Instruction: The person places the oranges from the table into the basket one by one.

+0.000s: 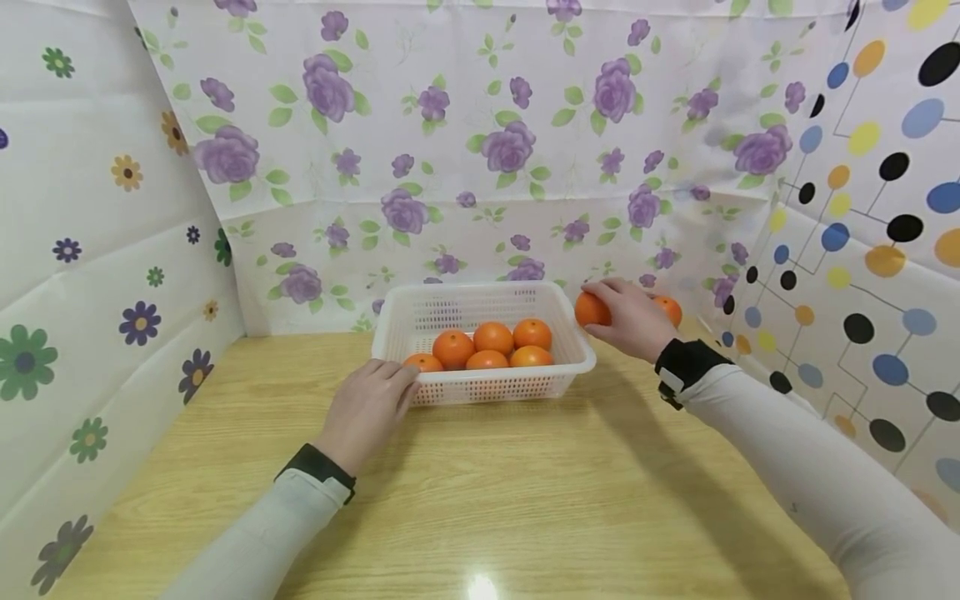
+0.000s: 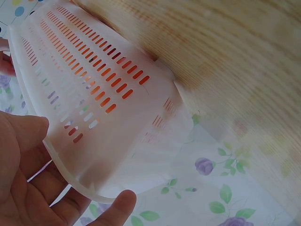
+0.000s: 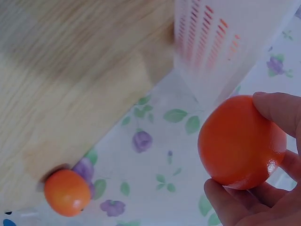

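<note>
A white plastic basket (image 1: 480,386) with slotted walls stands at the back of the table, several oranges (image 1: 492,337) lying inside it. At its front left corner my left hand (image 1: 369,408) holds the rim; in the left wrist view the thumb (image 2: 30,129) is on the near side and the fingers reach around the rim. My right hand (image 1: 630,317) grips one orange (image 3: 242,141) between thumb and fingers, just beyond the basket's right end and near rim height. Another orange (image 3: 67,193) rests on the table to the right, partly hidden by the right hand in the head view.
The wooden table (image 1: 480,492) extends in front of the basket. A cloth with purple flowers (image 1: 510,150) hangs close behind it. Patterned sheets stand at both sides, flowered on the left (image 1: 112,275) and dotted on the right (image 1: 862,275).
</note>
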`<state>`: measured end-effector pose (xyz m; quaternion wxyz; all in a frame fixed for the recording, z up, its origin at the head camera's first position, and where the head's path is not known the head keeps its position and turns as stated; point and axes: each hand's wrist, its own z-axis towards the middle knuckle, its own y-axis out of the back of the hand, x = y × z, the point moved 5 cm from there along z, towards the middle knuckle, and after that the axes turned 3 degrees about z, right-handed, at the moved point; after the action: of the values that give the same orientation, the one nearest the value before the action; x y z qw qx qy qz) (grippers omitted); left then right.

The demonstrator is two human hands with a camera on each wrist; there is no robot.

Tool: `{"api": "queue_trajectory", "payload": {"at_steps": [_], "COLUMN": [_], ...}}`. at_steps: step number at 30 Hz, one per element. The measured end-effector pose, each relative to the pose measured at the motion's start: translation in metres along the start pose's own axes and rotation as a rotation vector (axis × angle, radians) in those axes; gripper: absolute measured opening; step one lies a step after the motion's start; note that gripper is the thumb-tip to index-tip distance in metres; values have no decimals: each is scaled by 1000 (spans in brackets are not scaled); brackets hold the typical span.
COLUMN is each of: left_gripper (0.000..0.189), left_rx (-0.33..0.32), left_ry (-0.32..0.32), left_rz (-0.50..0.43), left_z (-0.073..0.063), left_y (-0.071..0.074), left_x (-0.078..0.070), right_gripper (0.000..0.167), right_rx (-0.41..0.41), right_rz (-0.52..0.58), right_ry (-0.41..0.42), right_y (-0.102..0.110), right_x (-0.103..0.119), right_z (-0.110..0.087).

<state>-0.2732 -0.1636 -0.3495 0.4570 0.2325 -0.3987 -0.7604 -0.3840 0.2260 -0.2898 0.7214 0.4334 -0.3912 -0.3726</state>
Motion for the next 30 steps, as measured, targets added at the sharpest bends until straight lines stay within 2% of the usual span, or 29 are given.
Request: {"api": "queue_trajectory", "payload": {"at_steps": [7,14,30], "left_gripper": [27,27,25], "left_rx": [-8,-5,-25], "left_ry": [-9,-6,-18], "left_rz": [18,22,17], "left_z": [1,1,1], "left_y": [1,0,0], "left_x": [0,0,1], "right_gripper": [69,68,67], "right_rx": [7,18,93], "right_rz": [-3,24,40], "right_ry": [34,89,198], "right_y": [2,0,-31], "right_x": [19,49,114], "right_z": [8,18,47]}}
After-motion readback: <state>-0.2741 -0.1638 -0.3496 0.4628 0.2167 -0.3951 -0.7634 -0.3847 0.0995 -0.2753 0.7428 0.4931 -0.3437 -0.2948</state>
